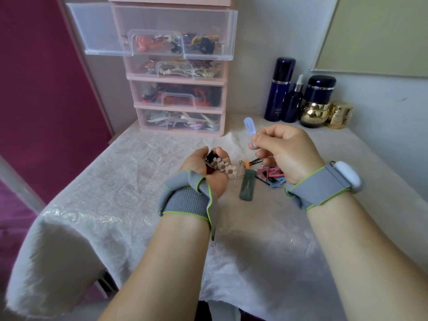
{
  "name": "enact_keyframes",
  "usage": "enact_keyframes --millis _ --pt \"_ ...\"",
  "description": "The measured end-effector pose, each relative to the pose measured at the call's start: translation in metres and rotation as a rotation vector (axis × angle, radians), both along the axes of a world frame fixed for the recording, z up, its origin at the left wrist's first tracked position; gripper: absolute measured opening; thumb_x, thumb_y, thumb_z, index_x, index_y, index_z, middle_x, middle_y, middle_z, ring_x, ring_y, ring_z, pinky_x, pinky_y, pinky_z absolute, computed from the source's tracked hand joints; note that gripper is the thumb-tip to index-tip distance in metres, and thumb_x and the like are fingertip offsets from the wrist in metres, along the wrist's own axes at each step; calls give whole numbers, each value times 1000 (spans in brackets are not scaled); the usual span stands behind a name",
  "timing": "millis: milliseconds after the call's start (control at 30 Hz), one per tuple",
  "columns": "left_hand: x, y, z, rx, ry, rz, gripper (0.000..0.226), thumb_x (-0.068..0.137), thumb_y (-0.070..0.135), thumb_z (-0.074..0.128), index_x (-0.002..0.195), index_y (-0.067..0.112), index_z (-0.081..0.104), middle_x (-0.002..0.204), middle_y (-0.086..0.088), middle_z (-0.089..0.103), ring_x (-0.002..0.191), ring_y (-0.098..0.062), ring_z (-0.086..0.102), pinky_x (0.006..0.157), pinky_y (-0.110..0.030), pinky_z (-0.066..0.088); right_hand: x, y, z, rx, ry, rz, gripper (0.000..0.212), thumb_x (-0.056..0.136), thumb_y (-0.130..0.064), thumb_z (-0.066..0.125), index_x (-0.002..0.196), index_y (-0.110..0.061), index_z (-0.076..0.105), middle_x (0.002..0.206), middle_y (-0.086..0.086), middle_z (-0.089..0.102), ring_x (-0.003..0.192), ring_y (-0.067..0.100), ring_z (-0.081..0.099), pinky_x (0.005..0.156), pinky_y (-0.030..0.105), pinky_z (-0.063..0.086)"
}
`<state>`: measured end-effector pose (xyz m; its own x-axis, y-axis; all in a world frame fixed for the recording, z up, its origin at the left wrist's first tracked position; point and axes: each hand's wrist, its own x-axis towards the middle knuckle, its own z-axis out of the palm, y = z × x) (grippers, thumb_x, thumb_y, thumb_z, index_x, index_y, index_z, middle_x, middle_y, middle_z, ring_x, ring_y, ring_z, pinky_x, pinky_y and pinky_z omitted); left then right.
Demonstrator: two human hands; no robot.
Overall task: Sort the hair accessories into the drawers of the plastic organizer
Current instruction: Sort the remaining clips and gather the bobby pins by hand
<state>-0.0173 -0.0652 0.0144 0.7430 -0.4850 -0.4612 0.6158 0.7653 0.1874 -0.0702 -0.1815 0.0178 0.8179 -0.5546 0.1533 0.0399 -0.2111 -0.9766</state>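
A pink plastic organizer [178, 82] with clear drawers stands at the back of the table. Its top drawer [176, 33] is pulled out and holds colourful hair accessories. My left hand [208, 167] grips a bunch of clips, among them a white daisy clip [225, 166] and dark pieces. My right hand [284, 151] pinches a light blue snap clip [250, 129], held upright above the table. Between my hands lies a small pile of clips [269, 174], pink, blue and orange ones, bobby pins, and a long dark green clip [247, 187].
Dark blue bottles [280, 89] and gold jars [316, 114] stand at the back right against the wall. A white embossed cloth [129, 172] covers the table. A magenta panel [34, 89] rises on the left. Both wrists wear grey straps.
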Motion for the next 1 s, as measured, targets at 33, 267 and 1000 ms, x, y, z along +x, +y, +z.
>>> enact_keyframes --millis 33,267,1000 --pt "1 -1 0 -14 5 7 26 97 5 40 72 2 44 70 -9 43 58 -15 41 31 -14 41 -3 4 2 56 13 65 12 82 -11 63 71 -15 63 62 -2 67 49 8 52 45 22 40" --pt "2 -6 -6 109 -86 -15 39 100 26 33 66 9 42 69 -10 52 62 -20 54 67 -32 42 -7 32 -2 181 32 304 16 82 -2 61 70 -11 60 56 0 63 44 6 56 42 16 48" --pt "-8 -1 -14 120 -184 36 18 98 3 32 108 13 43 77 -9 47 70 -21 50 87 -38 43 -16 25 -13 -890 559 11 25 70 -40 69 79 -26 50 70 -11 44 72 15 44 51 25 30"
